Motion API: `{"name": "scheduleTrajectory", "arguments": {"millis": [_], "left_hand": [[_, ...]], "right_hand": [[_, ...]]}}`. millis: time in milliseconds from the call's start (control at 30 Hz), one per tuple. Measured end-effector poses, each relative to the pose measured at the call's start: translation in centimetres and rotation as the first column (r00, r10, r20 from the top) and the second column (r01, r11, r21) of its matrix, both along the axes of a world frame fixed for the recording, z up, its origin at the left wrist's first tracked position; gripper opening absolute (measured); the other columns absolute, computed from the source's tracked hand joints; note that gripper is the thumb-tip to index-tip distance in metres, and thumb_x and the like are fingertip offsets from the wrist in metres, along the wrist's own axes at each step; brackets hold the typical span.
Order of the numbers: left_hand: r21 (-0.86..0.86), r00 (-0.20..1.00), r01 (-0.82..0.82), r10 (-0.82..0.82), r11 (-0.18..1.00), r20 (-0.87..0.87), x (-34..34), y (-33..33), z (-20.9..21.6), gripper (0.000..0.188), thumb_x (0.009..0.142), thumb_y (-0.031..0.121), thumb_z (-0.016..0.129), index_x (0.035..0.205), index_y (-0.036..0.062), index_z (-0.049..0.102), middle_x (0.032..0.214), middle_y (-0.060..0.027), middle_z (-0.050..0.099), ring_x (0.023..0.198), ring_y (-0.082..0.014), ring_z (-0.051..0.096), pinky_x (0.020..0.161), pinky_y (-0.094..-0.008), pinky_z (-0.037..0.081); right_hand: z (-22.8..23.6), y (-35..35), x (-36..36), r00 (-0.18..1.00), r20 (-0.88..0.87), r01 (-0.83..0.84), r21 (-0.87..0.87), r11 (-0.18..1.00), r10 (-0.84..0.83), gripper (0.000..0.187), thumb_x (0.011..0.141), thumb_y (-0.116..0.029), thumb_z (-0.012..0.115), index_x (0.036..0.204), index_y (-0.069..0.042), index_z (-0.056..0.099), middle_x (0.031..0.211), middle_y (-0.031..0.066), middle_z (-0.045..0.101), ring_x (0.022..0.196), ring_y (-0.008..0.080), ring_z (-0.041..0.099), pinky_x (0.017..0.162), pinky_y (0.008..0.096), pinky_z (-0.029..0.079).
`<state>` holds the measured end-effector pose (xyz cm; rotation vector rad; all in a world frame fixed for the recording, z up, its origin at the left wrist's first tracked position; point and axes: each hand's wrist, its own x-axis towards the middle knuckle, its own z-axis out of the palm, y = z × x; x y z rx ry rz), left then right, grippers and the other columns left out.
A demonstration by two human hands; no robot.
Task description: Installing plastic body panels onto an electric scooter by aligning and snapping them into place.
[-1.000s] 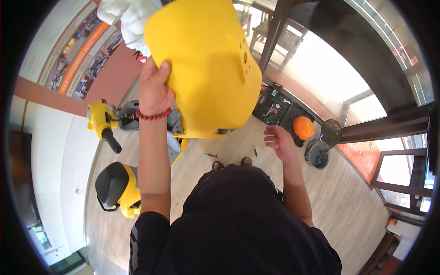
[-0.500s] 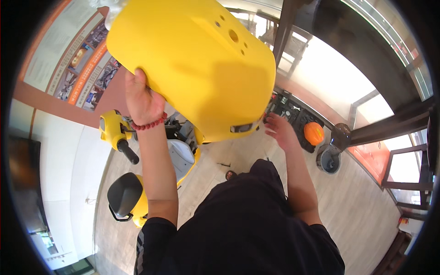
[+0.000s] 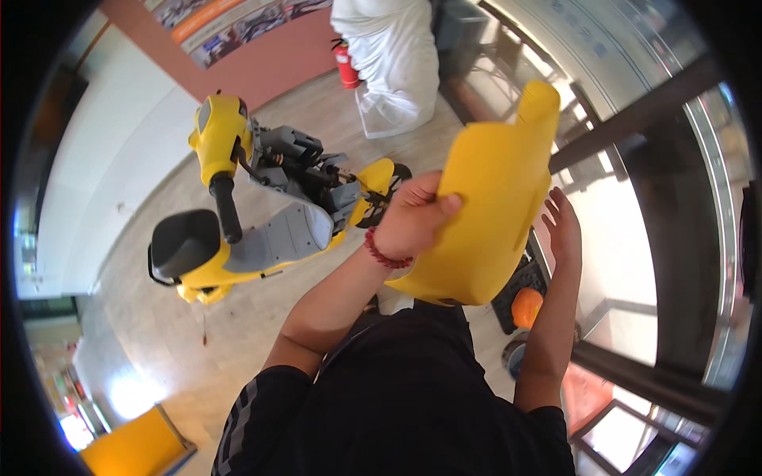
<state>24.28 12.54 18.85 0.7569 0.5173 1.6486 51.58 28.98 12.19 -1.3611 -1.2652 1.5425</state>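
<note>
A large yellow plastic body panel [image 3: 492, 198] is held up in front of me, tilted on edge. My left hand [image 3: 413, 214], with a red bead bracelet at the wrist, grips the panel's left edge, thumb over its face. My right hand [image 3: 562, 230] is behind the panel's right side with fingers spread; whether it touches the panel is hidden. To the left stands a yellow scooter [image 3: 262, 198] with its front covers off, grey frame and wiring exposed, black seat at the near end.
A white covered bundle [image 3: 389, 55] and a red fire extinguisher [image 3: 347, 67] stand by the far wall. An orange round object [image 3: 526, 307] lies beside a black tool case [image 3: 520, 285] on the floor. Glass doors with dark frames run along the right. Another yellow panel [image 3: 131, 448] lies lower left.
The view has swung, and the yellow panel has come down from overhead to the right side, turned on edge. My left hand has kept its grip; my right hand now rises behind the panel.
</note>
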Motion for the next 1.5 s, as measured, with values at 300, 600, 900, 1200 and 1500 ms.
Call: {"name": "scheduleTrajectory", "arguments": {"millis": [300,600,900,1200,1500], "left_hand": [[-0.158,0.992,-0.054,0.035,0.986,-0.122,4.2,7.5,-2.3,0.013,0.088,0.005,0.052,0.096,-0.0019,0.058,0.080,0.0032,0.054,0.075,-0.0026,0.048,0.065,-0.0217,0.042],[0.176,0.864,-0.271,0.320,0.946,-0.389,5.5,11.9,-0.4,0.012,0.083,0.003,0.057,0.092,-0.0030,0.059,0.078,-0.0136,0.060,0.073,-0.0291,0.060,0.064,-0.0324,0.046],[0.264,0.790,-0.389,0.467,0.882,-0.397,-0.8,11.4,0.8,0.013,0.081,0.003,0.058,0.092,-0.0037,0.059,0.080,-0.0147,0.060,0.073,-0.0321,0.059,0.063,-0.0354,0.046],[0.236,0.684,-0.512,0.558,0.826,-0.469,-8.8,9.3,-1.4,0.013,0.084,0.008,0.056,0.091,-0.0025,0.059,0.080,-0.0126,0.061,0.072,-0.0301,0.061,0.063,-0.0334,0.047],[0.022,0.566,-0.781,0.723,0.624,-0.397,-13.7,8.0,-4.0,0.014,0.085,0.008,0.055,0.094,-0.0025,0.059,0.075,-0.0091,0.059,0.072,-0.0185,0.059,0.066,-0.0279,0.044]], "right_hand": [[-2.3,16.6,-3.5,0.907,-0.095,-0.422,-0.162,0.892,0.411,0.054,0.093,-0.041,0.037,0.133,-0.005,0.037,0.135,0.0096,0.039,0.124,0.0213,0.037,0.101,0.0378,0.032],[3.4,22.3,-9.6,0.729,-0.401,-0.665,-0.224,0.712,0.555,0.049,0.094,-0.034,0.039,0.132,-0.002,0.037,0.130,0.0134,0.044,0.123,0.0185,0.039,0.102,0.0371,0.031],[6.3,23.9,-17.1,0.532,-0.523,-0.829,-0.158,0.537,0.666,0.042,0.094,-0.038,0.040,0.116,-0.002,0.047,0.105,0.0119,0.054,0.103,0.0179,0.048,0.098,0.0327,0.033],[5.2,21.6,-32.3,0.258,-0.605,-0.932,0.049,0.359,0.753,0.028,0.095,-0.033,0.039,0.095,-0.007,0.050,0.084,0.0064,0.050,0.084,0.0158,0.046,0.091,0.0301,0.036],[0.3,22.8,-45.6,0.427,-0.487,-0.899,-0.139,0.415,0.762,0.035,0.097,-0.031,0.037,0.071,-0.009,0.046,0.065,0.0010,0.042,0.067,0.0136,0.039,0.072,0.0294,0.035]]}}
